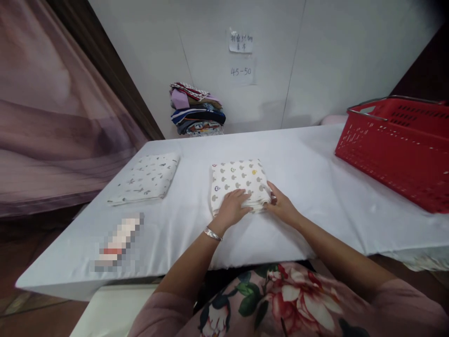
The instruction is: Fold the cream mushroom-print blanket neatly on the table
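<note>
A white cloth with grey mushroom-like prints (pixel 238 180), folded into a near-square, lies on the white-covered table in front of me. My left hand (pixel 233 207) rests flat on its lower part with the fingers spread. At the cloth's lower right corner, my right hand (pixel 280 204) has its fingers curled round the folded layers, with thumb and fingertips at the edge. Another folded white cloth with small dark prints (pixel 149 180) lies flat to the left, untouched.
A red plastic basket (pixel 393 154) stands at the table's right. Below the left cloth lies a pixelated object (pixel 119 241). Behind the table's far edge is a stack of folded fabrics (pixel 198 112), near papers on the wall (pixel 241 70). A curtain (pixel 52 103) hangs at left.
</note>
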A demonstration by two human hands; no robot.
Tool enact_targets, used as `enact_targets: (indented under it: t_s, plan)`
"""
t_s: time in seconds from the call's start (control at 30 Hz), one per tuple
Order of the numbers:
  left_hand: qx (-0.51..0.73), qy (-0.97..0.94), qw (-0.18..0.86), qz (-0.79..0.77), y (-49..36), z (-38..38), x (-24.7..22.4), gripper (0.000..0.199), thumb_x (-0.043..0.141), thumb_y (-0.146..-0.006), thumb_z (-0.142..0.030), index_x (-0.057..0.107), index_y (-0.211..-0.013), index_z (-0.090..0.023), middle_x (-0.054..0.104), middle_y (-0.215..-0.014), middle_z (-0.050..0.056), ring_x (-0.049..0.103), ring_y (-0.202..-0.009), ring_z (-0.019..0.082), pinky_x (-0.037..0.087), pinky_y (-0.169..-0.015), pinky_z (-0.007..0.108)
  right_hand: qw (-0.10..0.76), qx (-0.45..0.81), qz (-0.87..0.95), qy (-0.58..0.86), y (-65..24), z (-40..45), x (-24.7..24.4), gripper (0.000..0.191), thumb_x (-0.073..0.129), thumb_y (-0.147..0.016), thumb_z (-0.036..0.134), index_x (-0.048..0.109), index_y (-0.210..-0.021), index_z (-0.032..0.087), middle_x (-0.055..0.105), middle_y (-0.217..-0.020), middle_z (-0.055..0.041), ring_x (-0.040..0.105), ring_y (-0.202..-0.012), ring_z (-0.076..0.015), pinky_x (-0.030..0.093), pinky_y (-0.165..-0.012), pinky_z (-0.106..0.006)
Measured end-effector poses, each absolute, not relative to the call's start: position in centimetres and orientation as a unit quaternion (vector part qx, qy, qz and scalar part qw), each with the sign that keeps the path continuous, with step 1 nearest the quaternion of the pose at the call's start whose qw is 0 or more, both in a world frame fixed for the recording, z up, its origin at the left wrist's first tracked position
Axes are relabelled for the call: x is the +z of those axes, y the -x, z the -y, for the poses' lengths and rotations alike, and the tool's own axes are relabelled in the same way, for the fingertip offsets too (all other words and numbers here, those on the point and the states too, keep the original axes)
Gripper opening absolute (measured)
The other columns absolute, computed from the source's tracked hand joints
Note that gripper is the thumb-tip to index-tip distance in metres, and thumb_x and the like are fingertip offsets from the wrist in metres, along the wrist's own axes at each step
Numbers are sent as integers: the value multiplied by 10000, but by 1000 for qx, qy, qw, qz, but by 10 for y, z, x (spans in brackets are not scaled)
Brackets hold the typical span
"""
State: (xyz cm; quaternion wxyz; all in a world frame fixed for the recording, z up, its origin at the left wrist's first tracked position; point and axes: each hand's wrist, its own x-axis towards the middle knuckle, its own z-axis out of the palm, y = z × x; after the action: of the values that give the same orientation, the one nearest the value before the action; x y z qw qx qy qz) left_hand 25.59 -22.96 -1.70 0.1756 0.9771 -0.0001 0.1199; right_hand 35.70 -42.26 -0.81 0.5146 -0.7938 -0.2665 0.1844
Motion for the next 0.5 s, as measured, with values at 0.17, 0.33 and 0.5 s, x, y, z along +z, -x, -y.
enact_targets:
  t_s: [0.17, 0.33, 0.5]
  plan:
    - [162, -968, 192, 5, -260, 229, -21, 274, 501, -898, -345, 636, -1120, -255, 599, -1236, 45, 506, -1185, 209, 395, -1009, 395, 455, 52, 316, 831, -357, 414, -19, 704, 533, -715, 177, 372, -1397, 239, 440, -1387, -62, 457, -1209, -250, 419, -978, -393]
    - [174, -967, 184, 16, -259, 232, -25, 269, 441, -930, -330, 653, -1071, -243, 608, -1222, 38, 506, -1185, 199, 391, -1009, 385, 376, -15, 326, 867, -353, 422, -25, 576, 416, -760, 149, 412, -1329, 233, 461, -1351, -55, 442, -1208, -231, 390, -985, -387]
    - [169, -975, 142, 9, -249, 234, -28, 352, 546, -869, -405, 603, -1160, -215, 559, -1295, 74, 447, -1250, 242, 351, -1036, 420, 363, -21, 302, 881, -350, 432, -33, 357, 429, -788, 214, 493, -1138, 229, 569, -1118, -44, 567, -808, -177, 457, -718, -320]
